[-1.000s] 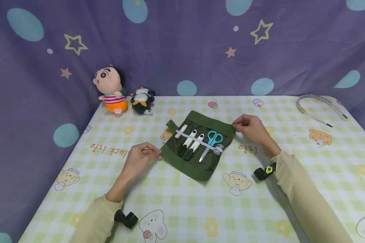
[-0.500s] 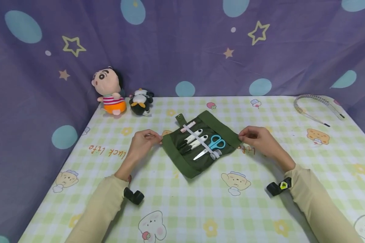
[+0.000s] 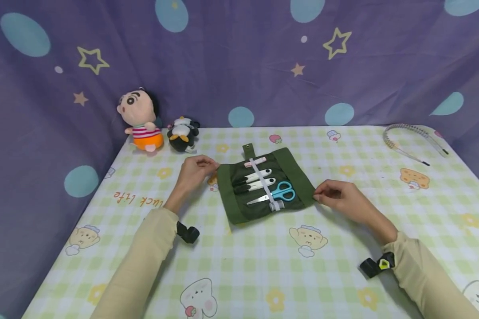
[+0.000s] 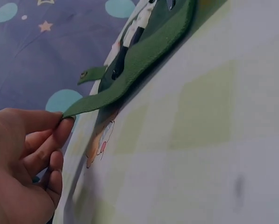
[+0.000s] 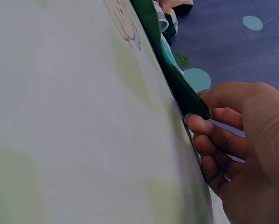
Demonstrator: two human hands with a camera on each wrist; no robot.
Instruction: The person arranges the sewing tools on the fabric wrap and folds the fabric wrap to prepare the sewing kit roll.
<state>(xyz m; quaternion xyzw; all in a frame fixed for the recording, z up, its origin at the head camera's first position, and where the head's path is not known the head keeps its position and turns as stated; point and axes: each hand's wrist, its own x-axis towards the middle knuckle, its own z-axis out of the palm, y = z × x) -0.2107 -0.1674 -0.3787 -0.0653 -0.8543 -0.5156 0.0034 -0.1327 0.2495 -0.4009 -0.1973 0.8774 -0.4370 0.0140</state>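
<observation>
A dark green fabric sewing kit [image 3: 255, 212] lies unfolded on the table. Under its white elastic band sit blue-handled scissors [image 3: 283, 191], two black-and-white tools [image 3: 259, 175], a pale pink stick-like item [image 3: 255, 162] and a small grey spool-like item [image 3: 276, 205]. A snap tab [image 3: 248, 151] sticks out at the kit's far edge. My left hand [image 3: 197, 172] pinches the kit's far left corner between thumb and forefinger, plain in the left wrist view. With thumb and fingertips, my right hand [image 3: 341, 198] pinches the near right corner; the right wrist view shows this corner lifted a little.
A plush doll [image 3: 143, 119] in a striped shirt and a small penguin plush [image 3: 182, 134] stand at the table's back left. A headband [image 3: 407, 141] lies at the back right. Behind the checked tablecloth [image 3: 239, 274] hangs a purple curtain [image 3: 207, 66].
The kit has turned clockwise between my hands, its tab now pointing away from me. My left hand has moved up and my right hand down, both still pinching corners.
</observation>
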